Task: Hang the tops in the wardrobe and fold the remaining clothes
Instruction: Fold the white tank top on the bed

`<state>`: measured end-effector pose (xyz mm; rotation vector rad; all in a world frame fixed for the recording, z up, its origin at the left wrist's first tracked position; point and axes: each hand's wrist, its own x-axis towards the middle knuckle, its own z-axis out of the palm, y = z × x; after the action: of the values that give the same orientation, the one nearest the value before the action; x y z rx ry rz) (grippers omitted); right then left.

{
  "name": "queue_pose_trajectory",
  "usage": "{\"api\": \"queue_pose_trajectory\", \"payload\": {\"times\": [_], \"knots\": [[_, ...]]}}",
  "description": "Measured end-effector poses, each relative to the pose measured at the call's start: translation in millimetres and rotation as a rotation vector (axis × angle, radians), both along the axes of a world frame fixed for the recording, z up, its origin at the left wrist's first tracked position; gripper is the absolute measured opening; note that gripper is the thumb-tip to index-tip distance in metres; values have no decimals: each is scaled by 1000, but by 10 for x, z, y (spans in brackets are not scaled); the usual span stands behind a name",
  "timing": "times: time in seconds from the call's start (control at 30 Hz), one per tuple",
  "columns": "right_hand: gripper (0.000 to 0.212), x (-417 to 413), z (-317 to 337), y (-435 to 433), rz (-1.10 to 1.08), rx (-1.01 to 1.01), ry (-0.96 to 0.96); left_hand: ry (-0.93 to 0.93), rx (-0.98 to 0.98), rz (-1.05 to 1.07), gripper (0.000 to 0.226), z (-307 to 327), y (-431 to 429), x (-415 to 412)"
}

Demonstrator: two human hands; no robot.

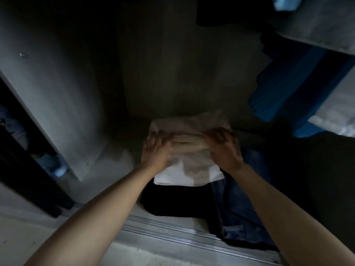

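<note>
The left hand [156, 153] is pressing flat against the left side of a folded pile of pale clothes [189, 170], its fingers lying fairly straight and spread. The right hand [224, 148] is resting on the pile's right side with its fingers bending over the cream layers on top. Motion blur is smearing those fingers, so I cannot tell whether they are gripping the cloth or only pushing on it. Both bare forearms are reaching in from the bottom corners of the view.

The pale pile is sitting on the wardrobe floor [107, 166], towards its middle and well back from the front edge. Its near end is lying on a black garment [172, 202], which is spreading out towards the front edge. Just to the right of both, a pair of blue jeans [237, 200] is lying lengthwise, with one end reaching the metal sliding track [169, 236] along the front edge.

Above the right side of the floor, a blue top [288, 87] is hanging beside a grey garment [317, 24] (everything here is dim). A grey upright panel [50, 96] is closing off the left side.
</note>
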<state>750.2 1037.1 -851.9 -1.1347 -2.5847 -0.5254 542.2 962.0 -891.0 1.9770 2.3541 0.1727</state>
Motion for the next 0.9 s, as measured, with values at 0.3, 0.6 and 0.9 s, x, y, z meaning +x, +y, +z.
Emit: {"api": "queue_pose_trajectory", "payload": {"times": [0.3,0.6,0.9], "knots": [[65,423,-802,-406,-271,-604,-306,51,-281,-54,75,-772,-620,106],[56,-131,-724,-789,-87,-568,-252,26,-179,112,67,-694,-1085,-184],[56,-438,933,-1623,203,-689,-302,-33,-340,191,64,1019,-1973,-270]]}}
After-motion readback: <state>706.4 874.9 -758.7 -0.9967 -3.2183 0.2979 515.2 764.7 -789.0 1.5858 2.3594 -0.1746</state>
